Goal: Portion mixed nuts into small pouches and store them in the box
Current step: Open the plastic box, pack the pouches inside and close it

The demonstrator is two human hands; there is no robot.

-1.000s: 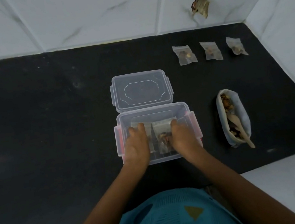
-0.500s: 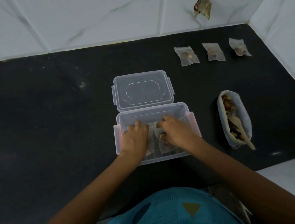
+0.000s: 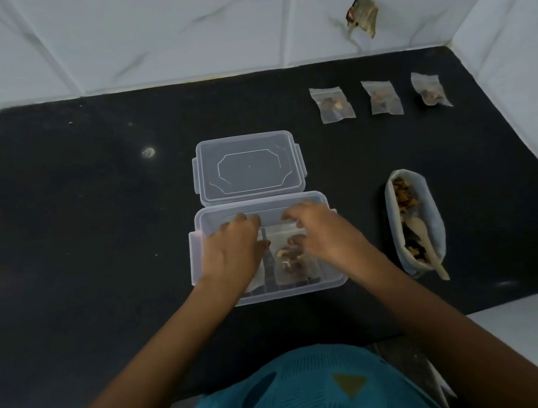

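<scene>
Lid (image 3: 248, 167) behind box (image 3: 293, 290); three pouches (image 3: 332, 104) far right (in row); bag (image 3: 415, 221) right.

Box (image 3: 273, 294): clear plastic, smooth.
Lid (image 3: 249, 168): clear plastic, glossy.
Pouch in box (image 3: 289, 259): thin clear film.
Counter (image 3: 74, 231): black stone, speckled, faint sheen.
Wall (image 3: 167, 28): white marbled tile, glossy.
Spoon (image 3: 426, 245): pale wood, matt.

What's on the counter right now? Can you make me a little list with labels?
box: clear, open, on black counter
lid: lying just behind the box
in box: left pouch and right pouch, side by side
outside: three filled pouches in a row, far right
nut bag: open, right of box, wooden spoon inside
left hand: rests on left pouch
right hand: touches right pouch
</scene>
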